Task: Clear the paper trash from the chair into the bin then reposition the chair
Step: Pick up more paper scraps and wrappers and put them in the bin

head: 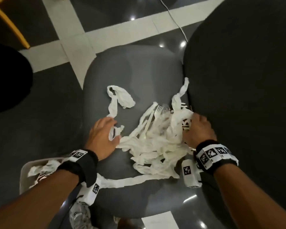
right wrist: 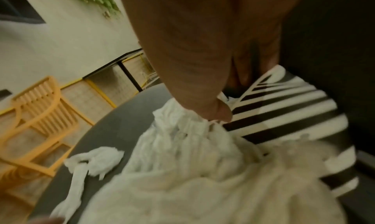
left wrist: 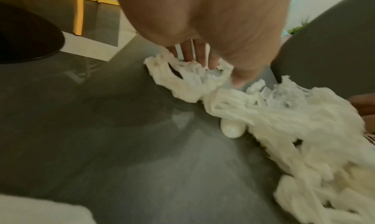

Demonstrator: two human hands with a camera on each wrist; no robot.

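Observation:
White paper strips (head: 155, 142) lie tangled on the grey chair seat (head: 135, 71), with a white plastic fork (head: 157, 111) among them. My left hand (head: 113, 129) rests on the pile's left side, its straight fingers (left wrist: 201, 54) touching a looped strip (left wrist: 182, 73). On the right, by the dark backrest (head: 238, 80), my right hand (head: 191, 123) pinches tissue and a black-and-white striped paper (right wrist: 284, 115) between thumb (right wrist: 221, 113) and fingers. A twisted strip (head: 120, 96) lies apart further back. One long strip (head: 130, 180) runs along the front edge. The grey bin (head: 23, 172) at lower left holds paper.
A black round table (head: 7, 76) stands to the left. A yellow wooden chair (right wrist: 36, 109) is further off; its leg (head: 12, 25) shows at top left. A white cable (head: 177, 20) crosses the dark tiled floor behind the seat. A shoe (head: 79, 215) is below the bin.

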